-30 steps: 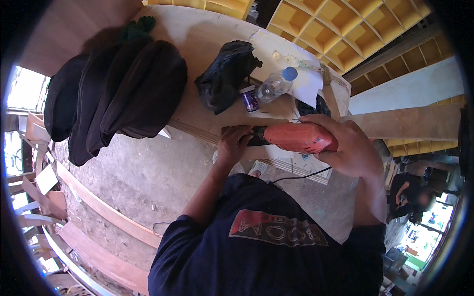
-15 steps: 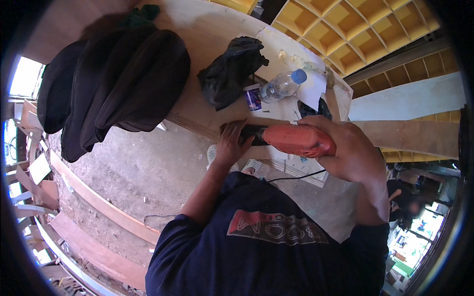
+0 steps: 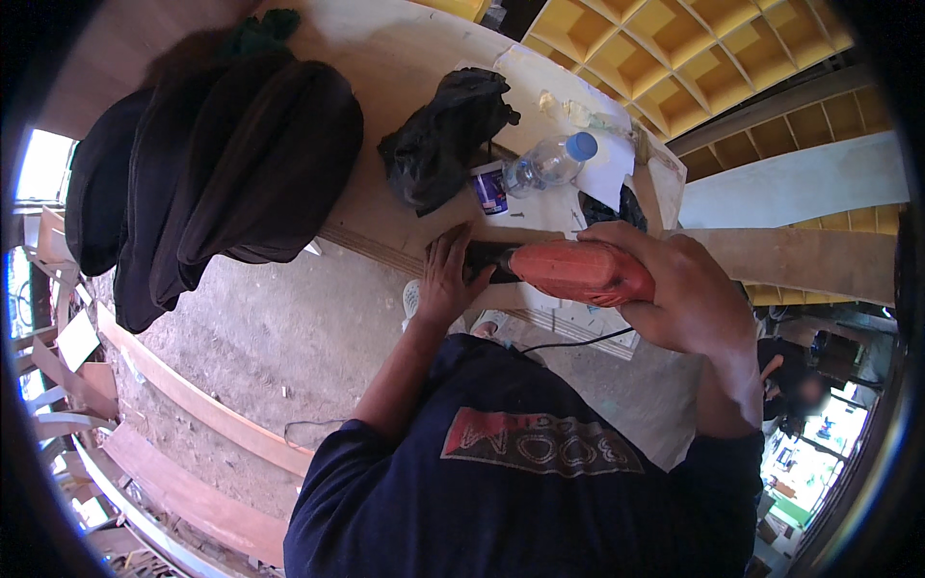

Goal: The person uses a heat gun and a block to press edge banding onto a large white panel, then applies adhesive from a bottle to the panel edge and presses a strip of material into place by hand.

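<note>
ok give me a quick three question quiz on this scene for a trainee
1. Which hand grips the body of the red power tool?
2. True or false: the clear bottle has a green cap.
3. Fill in the missing word: in the picture, the small purple-and-white container sits between the bottle and a crumpled black plastic ____.

Key:
1. The right hand.
2. False: the bottle has a blue cap.
3. Bag.
</note>
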### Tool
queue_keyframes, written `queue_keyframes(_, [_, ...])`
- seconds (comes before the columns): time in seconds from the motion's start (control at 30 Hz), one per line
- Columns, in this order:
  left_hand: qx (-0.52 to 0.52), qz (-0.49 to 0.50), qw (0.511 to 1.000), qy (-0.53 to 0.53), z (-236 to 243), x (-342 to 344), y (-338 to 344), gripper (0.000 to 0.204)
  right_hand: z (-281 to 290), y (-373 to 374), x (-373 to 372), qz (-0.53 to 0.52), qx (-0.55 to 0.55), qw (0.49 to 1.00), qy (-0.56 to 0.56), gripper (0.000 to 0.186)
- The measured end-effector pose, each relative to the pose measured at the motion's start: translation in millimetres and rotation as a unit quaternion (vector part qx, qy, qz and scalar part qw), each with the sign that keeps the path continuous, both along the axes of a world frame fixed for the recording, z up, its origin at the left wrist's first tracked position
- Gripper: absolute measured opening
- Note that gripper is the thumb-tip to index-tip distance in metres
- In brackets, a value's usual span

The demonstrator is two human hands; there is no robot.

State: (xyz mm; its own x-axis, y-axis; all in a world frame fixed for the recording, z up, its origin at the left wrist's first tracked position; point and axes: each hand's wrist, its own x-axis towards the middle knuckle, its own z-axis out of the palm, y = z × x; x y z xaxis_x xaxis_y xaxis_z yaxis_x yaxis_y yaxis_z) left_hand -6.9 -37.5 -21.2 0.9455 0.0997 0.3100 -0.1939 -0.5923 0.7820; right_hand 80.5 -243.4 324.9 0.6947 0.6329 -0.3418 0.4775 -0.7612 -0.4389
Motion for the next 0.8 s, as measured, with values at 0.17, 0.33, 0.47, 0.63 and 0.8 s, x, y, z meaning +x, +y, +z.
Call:
queue_keyframes(0.17, [-0.004, -0.007, 1.0, 0.008, 0.9, -2.2, -0.2, 0.086, 4.2, 7.6, -3.8, 0.017, -0.033, 0.999, -0.022, 0.069])
queue_keyframes(0.33, [0.0, -0.007, 1.0, -0.011, -2.0, -3.4, -0.4, 0.086, 4.7, 15.5, -7.8, -0.007, -0.073, 0.997, -0.014, 0.071])
queue_keyframes(0.47, [0.002, -0.002, 1.0, -0.02, -9.2, -1.3, -5.9, 0.082, 1.7, 6.5, -14.3, -0.009, -0.069, 0.997, -0.035, 0.073])
queue_keyframes(0.63, [0.013, -0.022, 1.0, -0.005, -6.8, 2.7, -0.1, 0.074, -8.3, -22.9, -24.0, -0.071, -0.005, 0.997, 0.012, 0.079])
queue_keyframes(0.8, [0.021, -0.067, 0.998, 0.005, 20.8, 4.3, 2.5, 0.072, -58.3, -128.2, -83.3, -0.32, 0.244, 0.913, 0.068, 0.071])
